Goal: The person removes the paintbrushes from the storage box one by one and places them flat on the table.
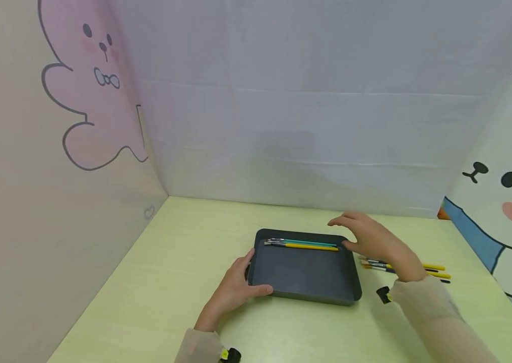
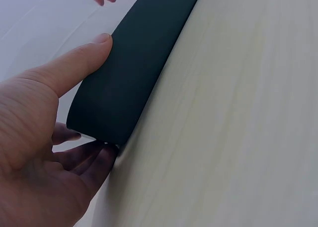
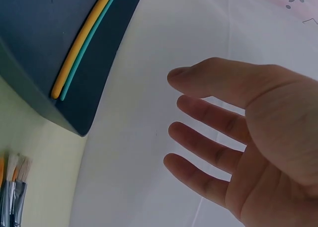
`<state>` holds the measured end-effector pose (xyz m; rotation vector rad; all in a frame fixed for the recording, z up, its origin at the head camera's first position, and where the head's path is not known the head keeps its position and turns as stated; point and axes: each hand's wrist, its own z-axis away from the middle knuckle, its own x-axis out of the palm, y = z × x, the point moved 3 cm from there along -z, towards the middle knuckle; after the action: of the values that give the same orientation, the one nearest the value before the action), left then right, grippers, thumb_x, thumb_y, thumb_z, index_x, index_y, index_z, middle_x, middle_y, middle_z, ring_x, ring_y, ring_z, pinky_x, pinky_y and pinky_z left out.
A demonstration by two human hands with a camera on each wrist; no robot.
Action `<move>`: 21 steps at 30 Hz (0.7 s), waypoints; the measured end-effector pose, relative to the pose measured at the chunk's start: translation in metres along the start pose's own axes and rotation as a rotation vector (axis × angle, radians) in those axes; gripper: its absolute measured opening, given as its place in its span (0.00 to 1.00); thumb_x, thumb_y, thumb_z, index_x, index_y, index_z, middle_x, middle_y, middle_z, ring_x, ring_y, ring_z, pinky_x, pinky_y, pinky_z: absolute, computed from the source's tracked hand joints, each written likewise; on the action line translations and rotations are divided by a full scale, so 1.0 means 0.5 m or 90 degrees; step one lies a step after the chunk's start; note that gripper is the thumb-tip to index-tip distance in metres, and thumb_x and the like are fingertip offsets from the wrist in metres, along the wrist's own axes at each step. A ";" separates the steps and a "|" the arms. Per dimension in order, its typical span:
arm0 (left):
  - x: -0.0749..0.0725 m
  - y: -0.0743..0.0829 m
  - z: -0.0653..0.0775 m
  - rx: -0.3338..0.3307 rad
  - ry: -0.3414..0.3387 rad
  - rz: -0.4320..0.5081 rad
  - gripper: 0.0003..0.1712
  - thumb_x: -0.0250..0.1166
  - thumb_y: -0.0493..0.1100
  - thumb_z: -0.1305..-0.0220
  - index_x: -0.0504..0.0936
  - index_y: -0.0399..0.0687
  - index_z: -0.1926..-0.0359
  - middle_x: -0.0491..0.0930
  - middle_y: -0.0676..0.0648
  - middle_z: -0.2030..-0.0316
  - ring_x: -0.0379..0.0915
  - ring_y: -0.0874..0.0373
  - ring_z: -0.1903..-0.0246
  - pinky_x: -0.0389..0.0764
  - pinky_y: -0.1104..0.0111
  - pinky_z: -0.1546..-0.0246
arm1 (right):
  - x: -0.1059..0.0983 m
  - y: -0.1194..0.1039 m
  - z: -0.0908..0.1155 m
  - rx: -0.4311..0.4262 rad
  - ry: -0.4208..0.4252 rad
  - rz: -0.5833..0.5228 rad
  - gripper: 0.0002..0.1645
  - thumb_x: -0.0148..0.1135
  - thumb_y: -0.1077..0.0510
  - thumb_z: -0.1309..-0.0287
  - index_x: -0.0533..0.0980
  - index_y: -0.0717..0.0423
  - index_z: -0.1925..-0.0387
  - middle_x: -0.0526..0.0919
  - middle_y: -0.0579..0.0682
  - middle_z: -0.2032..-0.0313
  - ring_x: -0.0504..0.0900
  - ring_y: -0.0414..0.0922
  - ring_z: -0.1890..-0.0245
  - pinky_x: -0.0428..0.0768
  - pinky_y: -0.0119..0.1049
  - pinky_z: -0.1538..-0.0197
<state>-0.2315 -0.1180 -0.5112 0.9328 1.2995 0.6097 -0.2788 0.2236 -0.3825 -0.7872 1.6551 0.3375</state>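
My left hand [image 1: 232, 288] holds the dark grey rectangular tray [image 1: 301, 276] at its front left corner. In the left wrist view the thumb lies against the tray's side wall [image 2: 131, 73], while the other fingers curl at the corner's lower edge. Along the tray's far side lie a yellow-handled paintbrush [image 1: 312, 247] and a teal-handled paintbrush [image 1: 310, 242], bristles to the left. Over the far right corner hovers my right hand [image 1: 369, 239], fingers loosely bent and spread. Nothing is between those fingers [image 3: 201, 177] in the right wrist view.
Several more paintbrushes [image 1: 435, 266] lie on the pale table [image 1: 301, 333] right of the tray, partly hidden behind the right wrist. A white sheet [image 1: 301, 126] rises behind the table, and side walls with cartoon animals [image 1: 97, 101] stand left and right.
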 end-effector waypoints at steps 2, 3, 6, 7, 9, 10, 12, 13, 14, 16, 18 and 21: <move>0.000 0.000 0.000 0.000 0.000 0.001 0.69 0.84 0.60 0.47 0.53 0.49 0.14 0.63 0.36 0.23 0.66 0.41 0.28 0.70 0.42 0.31 | 0.004 -0.003 -0.010 -0.001 -0.008 -0.006 0.29 0.75 0.68 0.41 0.81 0.55 0.38 0.83 0.52 0.46 0.80 0.57 0.44 0.81 0.56 0.43; 0.000 -0.001 0.000 0.000 0.001 0.001 0.69 0.84 0.61 0.47 0.53 0.50 0.14 0.64 0.36 0.23 0.66 0.41 0.28 0.70 0.42 0.31 | 0.007 -0.005 -0.014 -0.002 -0.013 -0.008 0.29 0.75 0.68 0.40 0.81 0.55 0.37 0.82 0.52 0.45 0.80 0.57 0.43 0.81 0.56 0.43; 0.000 -0.001 0.001 0.001 0.000 0.003 0.69 0.84 0.61 0.47 0.53 0.50 0.14 0.64 0.36 0.23 0.66 0.41 0.29 0.71 0.43 0.31 | 0.015 -0.008 -0.029 -0.008 -0.027 -0.011 0.29 0.74 0.69 0.40 0.80 0.56 0.37 0.82 0.52 0.45 0.80 0.57 0.43 0.80 0.56 0.42; 0.000 -0.001 0.001 0.003 -0.001 0.004 0.69 0.84 0.61 0.47 0.53 0.50 0.14 0.64 0.36 0.23 0.66 0.41 0.28 0.71 0.42 0.31 | 0.018 -0.008 -0.034 -0.010 -0.033 -0.011 0.29 0.74 0.69 0.40 0.80 0.56 0.37 0.82 0.52 0.45 0.80 0.57 0.43 0.81 0.56 0.43; 0.000 0.000 0.001 0.003 -0.003 0.005 0.69 0.84 0.61 0.47 0.52 0.50 0.14 0.63 0.36 0.23 0.66 0.40 0.28 0.71 0.42 0.31 | 0.024 -0.009 -0.043 -0.013 -0.044 -0.016 0.30 0.74 0.69 0.40 0.80 0.56 0.36 0.82 0.52 0.45 0.79 0.57 0.42 0.81 0.55 0.42; 0.000 0.000 0.001 0.004 -0.004 0.007 0.69 0.84 0.61 0.47 0.52 0.50 0.14 0.63 0.36 0.23 0.66 0.40 0.28 0.71 0.42 0.31 | 0.028 -0.009 -0.048 -0.014 -0.052 -0.019 0.30 0.73 0.69 0.40 0.80 0.57 0.36 0.82 0.52 0.45 0.79 0.56 0.42 0.81 0.55 0.42; 0.000 0.000 0.001 0.004 -0.005 0.009 0.69 0.84 0.61 0.46 0.52 0.50 0.14 0.63 0.36 0.23 0.66 0.40 0.28 0.71 0.42 0.31 | 0.035 -0.010 -0.058 -0.019 -0.067 -0.026 0.30 0.73 0.69 0.39 0.80 0.57 0.36 0.82 0.54 0.44 0.80 0.56 0.42 0.81 0.55 0.42; 0.000 0.000 0.001 0.003 -0.004 0.008 0.69 0.84 0.61 0.47 0.52 0.50 0.14 0.63 0.36 0.23 0.66 0.41 0.28 0.71 0.43 0.31 | 0.039 -0.011 -0.063 -0.024 -0.076 -0.030 0.29 0.72 0.69 0.39 0.80 0.58 0.35 0.82 0.55 0.44 0.80 0.57 0.42 0.81 0.55 0.42; 0.000 -0.001 0.001 0.003 -0.003 0.008 0.69 0.84 0.62 0.47 0.52 0.51 0.14 0.63 0.36 0.23 0.66 0.41 0.28 0.71 0.43 0.32 | 0.043 -0.013 -0.067 -0.026 -0.086 -0.034 0.29 0.72 0.69 0.38 0.79 0.59 0.35 0.82 0.56 0.43 0.80 0.57 0.42 0.81 0.55 0.42; 0.000 0.000 0.002 0.004 -0.002 0.008 0.69 0.84 0.62 0.47 0.52 0.51 0.14 0.63 0.37 0.23 0.67 0.42 0.29 0.71 0.43 0.32 | 0.050 -0.015 -0.076 -0.031 -0.107 -0.037 0.30 0.71 0.69 0.37 0.79 0.59 0.34 0.82 0.57 0.42 0.80 0.57 0.42 0.81 0.56 0.42; 0.000 -0.001 0.001 0.005 -0.002 0.006 0.70 0.84 0.62 0.47 0.52 0.51 0.14 0.64 0.37 0.23 0.67 0.42 0.30 0.71 0.44 0.32 | 0.057 -0.016 -0.084 -0.032 -0.126 -0.040 0.30 0.70 0.70 0.37 0.78 0.60 0.34 0.81 0.58 0.41 0.80 0.58 0.40 0.81 0.56 0.41; 0.000 -0.001 0.002 0.005 -0.001 0.006 0.70 0.84 0.63 0.47 0.52 0.51 0.14 0.64 0.37 0.23 0.68 0.43 0.31 0.71 0.44 0.33 | 0.066 -0.017 -0.095 -0.032 -0.152 -0.047 0.31 0.70 0.70 0.38 0.78 0.59 0.33 0.81 0.57 0.39 0.80 0.58 0.39 0.81 0.56 0.39</move>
<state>-0.2308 -0.1182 -0.5116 0.9465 1.2977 0.6110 -0.3110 0.1782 -0.4004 -0.8117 1.3959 0.4063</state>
